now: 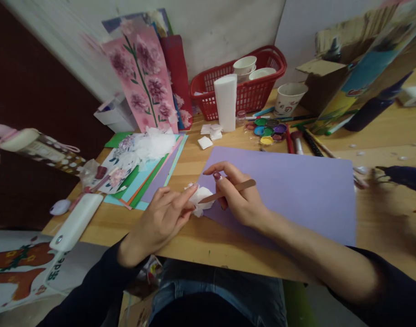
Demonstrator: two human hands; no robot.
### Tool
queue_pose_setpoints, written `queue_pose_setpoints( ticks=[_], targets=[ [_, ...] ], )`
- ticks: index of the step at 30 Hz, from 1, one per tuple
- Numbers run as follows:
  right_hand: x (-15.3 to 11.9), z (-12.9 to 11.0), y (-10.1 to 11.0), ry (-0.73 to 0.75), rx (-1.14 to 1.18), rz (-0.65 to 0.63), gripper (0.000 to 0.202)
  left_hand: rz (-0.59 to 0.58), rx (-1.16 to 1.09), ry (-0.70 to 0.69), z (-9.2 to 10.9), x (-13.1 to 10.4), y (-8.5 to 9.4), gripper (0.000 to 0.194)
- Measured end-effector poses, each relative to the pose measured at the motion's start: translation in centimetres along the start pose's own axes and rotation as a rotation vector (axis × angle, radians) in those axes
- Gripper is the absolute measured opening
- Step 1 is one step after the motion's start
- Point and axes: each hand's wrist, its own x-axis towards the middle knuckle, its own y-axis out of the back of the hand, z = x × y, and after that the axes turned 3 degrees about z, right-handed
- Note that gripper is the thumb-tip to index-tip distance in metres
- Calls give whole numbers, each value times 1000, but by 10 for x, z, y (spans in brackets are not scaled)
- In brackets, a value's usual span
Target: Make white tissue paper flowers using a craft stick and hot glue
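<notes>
My right hand [240,195] is closed around a flat brown wooden stick [246,185], much like a craft stick. Its lower end rests on a crumpled white tissue paper piece [201,200], with layered, ruffled edges. My left hand [170,211] pinches the left side of this paper, its index finger pressed on top. Both hands are over the left edge of a purple sheet of paper [289,190] that lies on the wooden table. Part of the tissue is hidden under my left fingers.
Coloured sheets [156,181] with loose white tissue [156,144] lie left. Behind stand a tissue roll [225,104], a red basket [208,102], a paper cup [289,99] and a pink flower picture [142,77]. Paint pots [267,141] and brushes [297,141] lie beyond the purple sheet. A glue gun [403,177] is at right.
</notes>
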Motion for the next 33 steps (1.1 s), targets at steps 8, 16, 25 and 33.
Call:
queue_pose_setpoints(
  ticks=[8, 16, 25, 33],
  targets=[
    [-3, 1, 0, 63, -90, -75, 20, 31, 94, -83, 0, 2, 1, 64],
    [-5, 0, 0, 113, -145, -97, 19, 53, 146, -96, 2, 3, 0, 62],
    [-6, -2, -1, 162, -275, -133, 20, 53, 134, -96, -1, -1, -2, 60],
    [-9, -1, -1, 251, -384, -185, 22, 96, 136, -84, -2, -3, -4, 57]
  ],
)
